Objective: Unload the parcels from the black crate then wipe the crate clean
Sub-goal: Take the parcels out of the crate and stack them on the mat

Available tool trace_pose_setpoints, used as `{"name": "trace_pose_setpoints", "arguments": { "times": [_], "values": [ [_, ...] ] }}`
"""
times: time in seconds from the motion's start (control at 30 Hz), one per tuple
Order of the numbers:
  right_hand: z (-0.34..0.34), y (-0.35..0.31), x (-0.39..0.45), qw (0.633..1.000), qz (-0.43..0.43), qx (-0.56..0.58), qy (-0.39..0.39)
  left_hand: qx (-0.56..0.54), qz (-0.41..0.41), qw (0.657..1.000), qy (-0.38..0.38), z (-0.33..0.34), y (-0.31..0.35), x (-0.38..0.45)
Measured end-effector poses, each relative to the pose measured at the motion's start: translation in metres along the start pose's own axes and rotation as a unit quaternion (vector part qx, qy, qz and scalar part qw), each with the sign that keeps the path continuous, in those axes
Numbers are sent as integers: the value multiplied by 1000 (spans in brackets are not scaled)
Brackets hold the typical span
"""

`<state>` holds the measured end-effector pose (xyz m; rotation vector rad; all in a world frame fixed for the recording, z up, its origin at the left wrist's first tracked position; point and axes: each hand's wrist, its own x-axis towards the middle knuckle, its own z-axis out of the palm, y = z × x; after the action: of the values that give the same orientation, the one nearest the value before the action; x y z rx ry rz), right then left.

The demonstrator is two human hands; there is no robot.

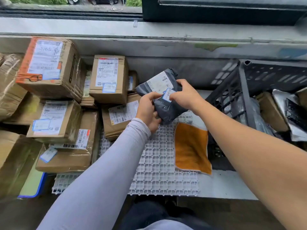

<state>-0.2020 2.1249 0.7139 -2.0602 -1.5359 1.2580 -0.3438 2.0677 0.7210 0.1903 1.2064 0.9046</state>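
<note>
A dark grey plastic mailer parcel (163,103) with a white label is held in the air over the white grid mat (159,166). My left hand (148,112) grips its lower left edge. My right hand (184,95) grips its right side, thumb near a small blue-edged sticker. The black crate (244,90) stands at the right, holding several parcels, among them a brown box (270,112) and a silver-black bag (294,112). An orange cloth (191,146) lies on the mat beside the crate.
Several cardboard parcels are stacked at the left, such as a large taped box (49,67) and a tall box (108,78). A grey window sill (149,29) runs along the back. A blue-edged board (33,183) lies at lower left.
</note>
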Motion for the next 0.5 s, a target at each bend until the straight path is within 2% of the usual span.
{"name": "trace_pose_setpoints", "arguments": {
  "times": [0.33, 0.5],
  "values": [
    [8, -40, 90, 990, -26, -135, -46, -175, -45, 984, 10, 22, 11, 51],
    [15, -55, 121, 972, -60, -208, -87, -207, -39, 977, 18, 33, 14, 66]
  ]
}}
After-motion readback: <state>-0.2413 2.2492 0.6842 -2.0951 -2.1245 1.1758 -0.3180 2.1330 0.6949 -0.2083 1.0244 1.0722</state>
